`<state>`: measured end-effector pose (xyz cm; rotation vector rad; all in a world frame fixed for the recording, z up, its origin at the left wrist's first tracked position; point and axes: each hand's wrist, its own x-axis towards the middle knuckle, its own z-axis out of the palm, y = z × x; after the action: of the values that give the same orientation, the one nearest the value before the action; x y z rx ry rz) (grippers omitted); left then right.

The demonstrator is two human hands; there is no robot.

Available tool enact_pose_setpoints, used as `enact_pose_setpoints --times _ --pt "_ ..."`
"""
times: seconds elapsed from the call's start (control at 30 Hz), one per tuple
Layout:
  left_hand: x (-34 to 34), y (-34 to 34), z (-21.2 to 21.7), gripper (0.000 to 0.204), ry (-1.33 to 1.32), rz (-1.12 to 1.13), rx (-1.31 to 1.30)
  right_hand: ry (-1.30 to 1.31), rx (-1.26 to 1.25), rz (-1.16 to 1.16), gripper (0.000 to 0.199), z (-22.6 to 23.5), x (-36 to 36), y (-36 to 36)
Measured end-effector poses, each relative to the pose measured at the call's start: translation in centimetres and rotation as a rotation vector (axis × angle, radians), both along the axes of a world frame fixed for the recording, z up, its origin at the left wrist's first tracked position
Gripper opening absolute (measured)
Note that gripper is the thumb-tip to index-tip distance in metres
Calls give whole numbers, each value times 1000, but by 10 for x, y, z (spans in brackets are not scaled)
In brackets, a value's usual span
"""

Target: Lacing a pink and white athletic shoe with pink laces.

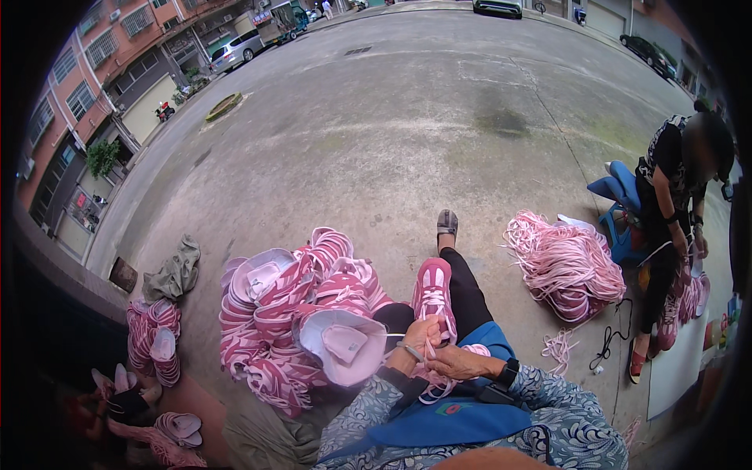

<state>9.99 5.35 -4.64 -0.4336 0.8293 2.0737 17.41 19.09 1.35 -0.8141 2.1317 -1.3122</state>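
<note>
Patterned sleeves lead from the lower edge to both hands, which meet over the lap. Left hand (419,338) has its grip closed on a white lace (395,335); right hand (460,362), a dark watch (510,370) on its wrist, pinches the same lace just beside it. Directly beyond the grip, touching the fingers, a pink sneaker (433,296) rests on the knee. Left of the grip lies a heap of pink shoe uppers (294,313) on the concrete ground (392,133). Well to the right, a bundle of pink laces (565,262) lies beside another seated person (672,219).
</note>
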Motion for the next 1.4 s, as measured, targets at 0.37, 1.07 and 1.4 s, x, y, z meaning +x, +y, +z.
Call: enact_pose_setpoints --times 0.37,1.07,1.4 --pt "7 -15 -5 17 318 -138 -371 118 -506 365 26 177 3 61" --pt "10 -3 -26 26 370 -189 -508 459 -962 958 26 256 70 48" --pt "10 1 -34 30 731 -289 -787 328 -926 908 30 249 61 43"
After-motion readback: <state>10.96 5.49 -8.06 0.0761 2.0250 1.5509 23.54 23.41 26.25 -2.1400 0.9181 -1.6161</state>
